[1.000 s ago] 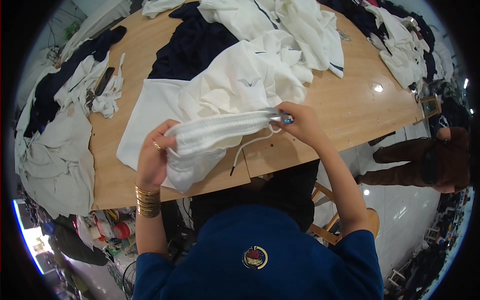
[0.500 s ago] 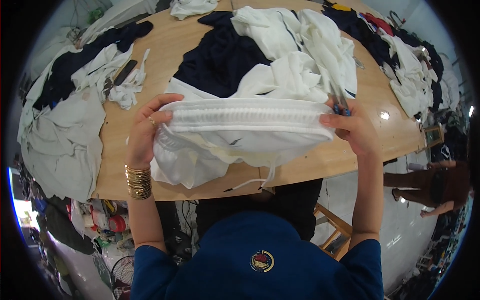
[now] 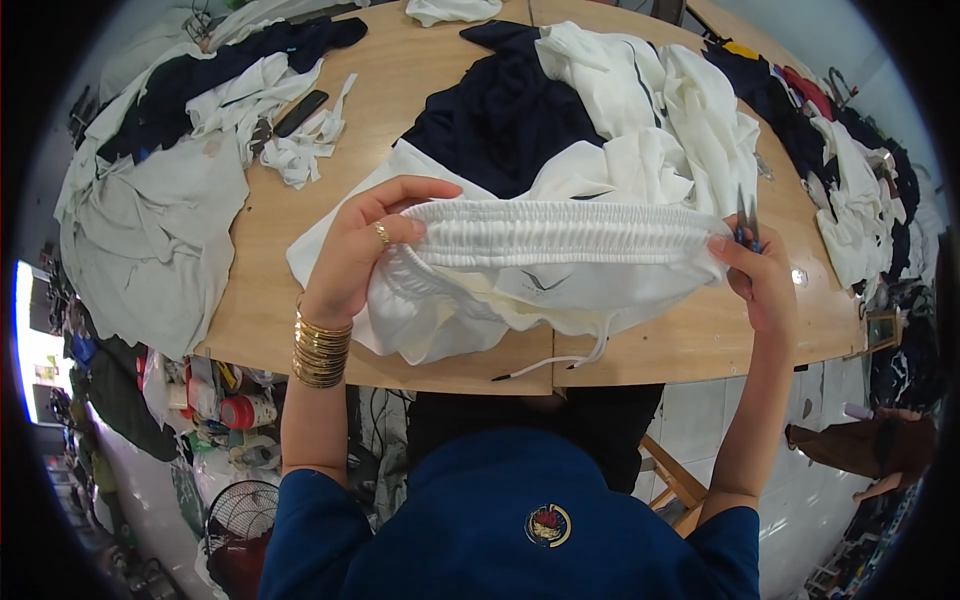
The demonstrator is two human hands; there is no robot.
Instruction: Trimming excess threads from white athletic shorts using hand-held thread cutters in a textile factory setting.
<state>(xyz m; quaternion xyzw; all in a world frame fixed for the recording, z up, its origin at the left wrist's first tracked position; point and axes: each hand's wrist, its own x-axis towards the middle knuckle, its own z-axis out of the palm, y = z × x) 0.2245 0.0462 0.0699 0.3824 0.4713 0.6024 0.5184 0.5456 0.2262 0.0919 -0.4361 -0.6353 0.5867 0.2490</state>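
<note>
White elastic-waist pants (image 3: 545, 285), leg length hidden in the folds, hang between my hands at the table's near edge. My left hand (image 3: 365, 235) is closed on the left end of the gathered waistband (image 3: 560, 232), thumb in front. My right hand (image 3: 760, 275) pinches the band's right end. Small scissors (image 3: 750, 212) with blue handles are also held in that hand, blades pointing up and away. A white drawstring (image 3: 603, 340) with dark tips dangles from the front. A small dark mark shows on the white cloth below the band.
Beyond the pants, a navy garment (image 3: 505, 120) and white garments (image 3: 600, 80) lie heaped on the wooden table (image 3: 270, 290). Grey cloth (image 3: 150, 250) drapes over its left side. A dark phone-like object (image 3: 300, 114) lies by white scraps. Another person (image 3: 860, 445) stands at right.
The view has shifted, so the table and cloth sit farther right. My hands are slightly closer together, and the waistband looks more gathered. Both hands keep their hold.
</note>
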